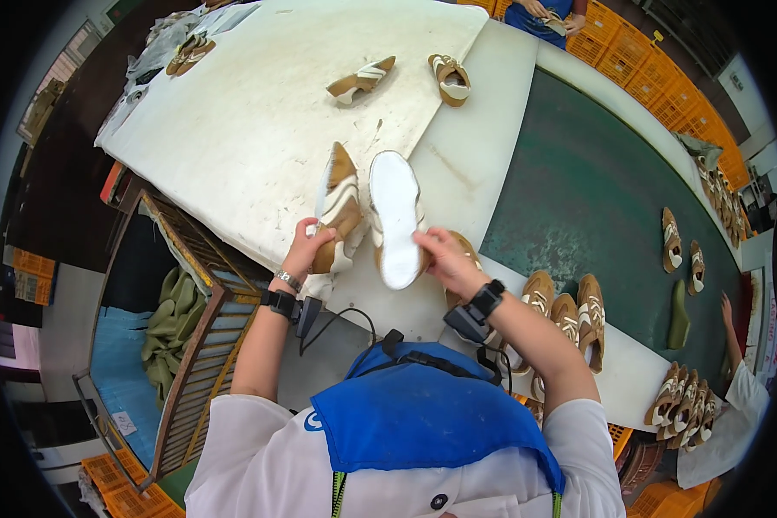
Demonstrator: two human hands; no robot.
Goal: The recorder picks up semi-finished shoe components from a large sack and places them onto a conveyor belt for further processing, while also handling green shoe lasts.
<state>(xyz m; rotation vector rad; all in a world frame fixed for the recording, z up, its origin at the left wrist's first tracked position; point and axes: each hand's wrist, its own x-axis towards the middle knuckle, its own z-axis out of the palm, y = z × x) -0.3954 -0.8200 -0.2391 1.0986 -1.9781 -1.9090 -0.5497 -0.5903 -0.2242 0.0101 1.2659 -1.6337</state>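
My left hand point(301, 254) is closed round the heel end of a tan shoe with white stripes point(343, 200), its toe pointing away from me. My right hand point(450, 259) grips a second shoe point(394, 211) by the edge near its lower end. That shoe's flat white underside faces me, and a little of its tan and white upper shows along the side. The two shoes are held side by side above the white tabletop point(268, 112). Just beyond my right wrist, tan shoes point(539, 298) stand in a group, partly covered by my forearm.
Farther off lie one tipped shoe point(360, 81) and one upright shoe point(450, 79). A green belt point(578, 173) at right carries shoes and a green shoe last point(679, 315). At left, a barred cart point(220, 345) holds green lasts. Other people work at the far side and right.
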